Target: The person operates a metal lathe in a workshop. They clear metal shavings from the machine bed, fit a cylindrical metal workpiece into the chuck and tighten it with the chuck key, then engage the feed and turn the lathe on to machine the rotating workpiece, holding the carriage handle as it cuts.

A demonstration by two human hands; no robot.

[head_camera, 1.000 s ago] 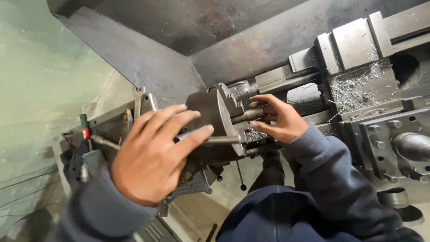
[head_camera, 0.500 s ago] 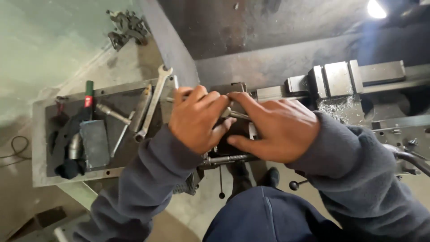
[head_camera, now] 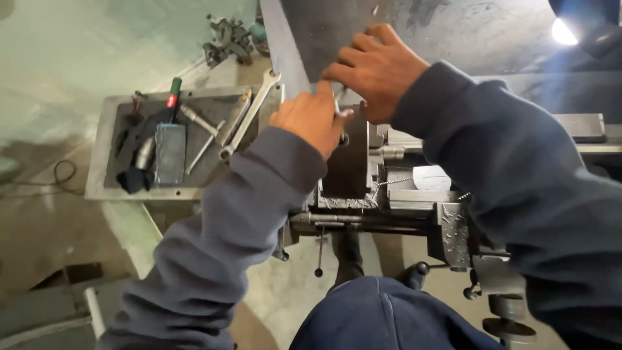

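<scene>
My left hand (head_camera: 312, 118) and my right hand (head_camera: 378, 67) meet above the dark lathe chuck (head_camera: 348, 170). Both are closed on a thin metal bar (head_camera: 339, 104) that shows only as a short stub between them. The left hand grips its near end, and the right hand wraps the far end from above. What the bar joins on the chuck is hidden by my fingers. Both arms wear dark blue sleeves.
A grey tool tray (head_camera: 97, 165) at left holds a long wrench (head_camera: 249, 116), a green-handled screwdriver (head_camera: 173, 93) and a grey block (head_camera: 170, 154). The carriage (head_camera: 447, 220) with metal shavings lies right of the chuck, handwheels (head_camera: 508, 327) below. A lamp (head_camera: 562, 31) glares top right.
Both hands have risen from the front of the chuck to its top and now close on the thin bar. The view has tilted further down and left.
</scene>
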